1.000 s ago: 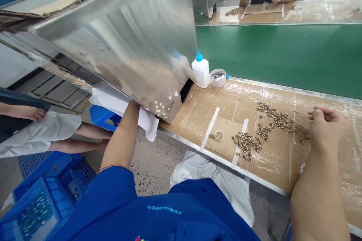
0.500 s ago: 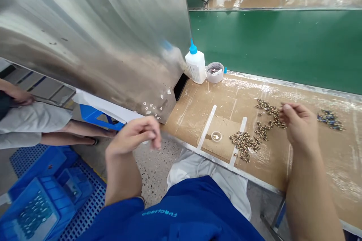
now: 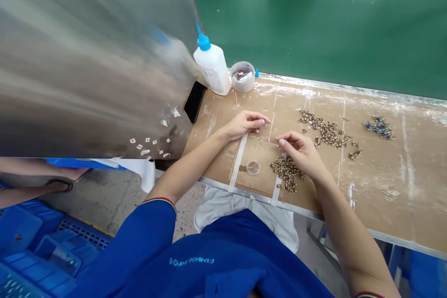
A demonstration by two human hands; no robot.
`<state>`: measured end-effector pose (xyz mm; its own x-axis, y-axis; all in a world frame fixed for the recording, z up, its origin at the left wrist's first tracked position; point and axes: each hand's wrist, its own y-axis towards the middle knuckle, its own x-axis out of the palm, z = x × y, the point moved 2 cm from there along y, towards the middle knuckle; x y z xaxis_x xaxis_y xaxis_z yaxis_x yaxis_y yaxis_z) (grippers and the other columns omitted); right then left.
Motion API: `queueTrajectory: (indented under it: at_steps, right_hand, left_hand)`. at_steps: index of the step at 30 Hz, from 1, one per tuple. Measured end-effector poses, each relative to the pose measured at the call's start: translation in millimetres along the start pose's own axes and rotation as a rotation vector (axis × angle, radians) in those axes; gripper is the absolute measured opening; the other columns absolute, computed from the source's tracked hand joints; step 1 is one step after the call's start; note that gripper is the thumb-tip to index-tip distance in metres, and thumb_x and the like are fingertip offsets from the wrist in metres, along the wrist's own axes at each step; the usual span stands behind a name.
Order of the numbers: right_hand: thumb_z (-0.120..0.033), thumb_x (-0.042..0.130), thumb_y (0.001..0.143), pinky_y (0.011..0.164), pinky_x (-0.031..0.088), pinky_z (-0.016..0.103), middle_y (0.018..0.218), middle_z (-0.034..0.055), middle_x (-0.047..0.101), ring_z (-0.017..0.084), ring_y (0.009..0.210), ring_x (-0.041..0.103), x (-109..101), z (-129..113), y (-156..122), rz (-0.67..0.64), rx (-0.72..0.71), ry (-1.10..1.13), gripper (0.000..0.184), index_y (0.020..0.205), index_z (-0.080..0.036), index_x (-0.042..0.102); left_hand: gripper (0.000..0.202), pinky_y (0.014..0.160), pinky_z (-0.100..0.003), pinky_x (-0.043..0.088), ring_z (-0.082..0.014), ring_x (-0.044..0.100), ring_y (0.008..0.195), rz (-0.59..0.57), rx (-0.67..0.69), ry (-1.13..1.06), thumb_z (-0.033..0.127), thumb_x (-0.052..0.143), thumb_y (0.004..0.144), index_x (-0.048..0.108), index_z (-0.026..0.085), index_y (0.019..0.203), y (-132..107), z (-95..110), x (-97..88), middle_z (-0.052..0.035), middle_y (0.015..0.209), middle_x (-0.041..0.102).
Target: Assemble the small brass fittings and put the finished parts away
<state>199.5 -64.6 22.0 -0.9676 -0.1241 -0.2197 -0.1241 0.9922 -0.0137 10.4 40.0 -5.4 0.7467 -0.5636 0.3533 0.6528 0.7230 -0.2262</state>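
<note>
My left hand (image 3: 246, 124) is over the far edge of a taped cardboard piece (image 3: 262, 182), thumb and fingertips pressed together. What it pinches, if anything, is too small to tell. Facing it from the right, my right hand (image 3: 299, 152) is closed in a pinch, its fingertips apart from the left ones; I cannot make out anything between them. A small clear round dish (image 3: 253, 167) stands on the cardboard piece in front of the hands. Below my right hand is a heap of small brass-coloured metal parts (image 3: 287, 174), with a looser spread of similar parts (image 3: 327, 132) beyond it.
A white bottle with a blue nozzle (image 3: 214, 70) stands at the back left, beside a tape-roll-like ring with scraps (image 3: 242, 77) and a dark phone-like slab (image 3: 194, 102). Dark blue parts (image 3: 379, 127) lie at right. A metal panel (image 3: 87, 65) borders the left; a green belt (image 3: 314, 32) runs behind.
My left hand has moved from beside the table onto the work area. My right hand has come left from the scattered parts towards it. The head view has shifted.
</note>
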Motion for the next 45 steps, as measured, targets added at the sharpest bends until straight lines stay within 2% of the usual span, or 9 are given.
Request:
queueTrajectory:
  at_steps: [6, 11, 14, 21, 24, 28, 33, 39, 45]
  right_hand:
    - [-0.051, 0.062, 0.099, 0.065, 0.054, 0.029, 0.08, 0.0047, 0.076, 0.017, 0.069, 0.068, 11, -6, -7, -0.238, -0.023, -0.159, 0.032, 0.099, -0.02, 0.073]
    - [-0.039, 0.068, 0.098, 0.063, 0.054, 0.027, 0.082, 0.0036, 0.075, 0.015, 0.067, 0.066, 24, -9, -12, -0.396, -0.071, -0.22, 0.021, 0.106, -0.02, 0.072]
    - [-0.033, 0.065, 0.101, 0.062, 0.053, 0.026, 0.085, 0.0045, 0.075, 0.014, 0.068, 0.066, 31, -8, -13, -0.404, -0.157, -0.221, 0.015, 0.102, -0.02, 0.071]
    - [-0.031, 0.064, 0.102, 0.077, 0.057, 0.03, 0.1, 0.007, 0.075, 0.017, 0.089, 0.071, 34, -9, -15, -0.371, -0.36, -0.197, 0.015, 0.093, -0.022, 0.072]
    - [-0.031, 0.065, 0.101, 0.084, 0.056, 0.035, 0.109, 0.0091, 0.073, 0.02, 0.097, 0.069, 40, -11, -20, -0.353, -0.437, -0.269, 0.014, 0.094, -0.023, 0.074]
    - [-0.026, 0.062, 0.102, 0.081, 0.054, 0.038, 0.113, 0.0079, 0.073, 0.021, 0.091, 0.065, 47, -12, -23, -0.297, -0.499, -0.427, 0.017, 0.094, -0.026, 0.076]
    - [-0.025, 0.06, 0.102, 0.081, 0.053, 0.039, 0.108, 0.0067, 0.073, 0.022, 0.09, 0.063, 38, -13, -20, -0.267, -0.464, -0.538, 0.022, 0.088, -0.028, 0.077]
    - [-0.033, 0.062, 0.102, 0.08, 0.054, 0.04, 0.104, 0.0075, 0.073, 0.022, 0.088, 0.065, 37, -15, -18, -0.358, -0.365, -0.42, 0.023, 0.087, -0.028, 0.079]
    - [-0.047, 0.067, 0.098, 0.073, 0.058, 0.033, 0.086, 0.0044, 0.076, 0.019, 0.079, 0.071, 34, -20, -19, -0.181, -0.148, -0.15, 0.027, 0.085, -0.026, 0.077]
  left_hand:
    - [0.038, 0.06, -0.017, 0.044, -0.0052, 0.055, 0.063, -0.058, -0.027, -0.107, 0.038, 0.096, 0.07, 0.079, 0.01, 0.09, -7, 0, -5.5, -0.0012, 0.073, 0.066]
    - [0.031, 0.056, -0.016, 0.044, -0.0048, 0.055, 0.06, -0.06, -0.061, -0.143, 0.034, 0.092, 0.077, 0.077, 0.01, 0.09, -6, 2, -3.0, -0.0003, 0.07, 0.064]
    - [0.03, 0.05, -0.016, 0.039, -0.0041, 0.053, 0.055, -0.036, -0.075, -0.115, 0.033, 0.09, 0.08, 0.075, 0.009, 0.09, -6, 3, -0.9, 0.0007, 0.066, 0.062]
    - [0.024, 0.053, -0.016, 0.042, -0.0041, 0.057, 0.057, 0.005, -0.074, -0.035, 0.026, 0.086, 0.086, 0.072, 0.008, 0.09, -8, 4, 4.2, -0.0007, 0.069, 0.065]
    - [0.024, 0.057, -0.017, 0.044, -0.004, 0.058, 0.061, -0.005, -0.076, 0.002, 0.026, 0.085, 0.086, 0.072, 0.007, 0.092, -8, 4, 5.5, -0.0009, 0.07, 0.065]
    - [0.022, 0.061, -0.019, 0.046, -0.0048, 0.059, 0.064, -0.01, -0.042, 0.023, 0.025, 0.084, 0.088, 0.072, 0.007, 0.094, -7, 2, 5.1, -0.0013, 0.071, 0.064]
    - [0.017, 0.064, -0.021, 0.048, -0.0056, 0.059, 0.064, 0.003, -0.006, 0.066, 0.022, 0.08, 0.09, 0.072, 0.007, 0.094, -7, 1, 4.5, -0.0018, 0.073, 0.064]
    - [0.01, 0.063, -0.021, 0.046, -0.0047, 0.058, 0.063, -0.034, -0.005, 0.076, 0.017, 0.074, 0.094, 0.072, 0.007, 0.095, -8, 2, 6.0, -0.0017, 0.074, 0.064]
    - [0.008, 0.062, -0.02, 0.045, -0.0049, 0.056, 0.061, -0.052, 0.073, 0.206, 0.016, 0.072, 0.095, 0.07, 0.008, 0.091, -9, 0, 11.6, -0.0008, 0.072, 0.063]
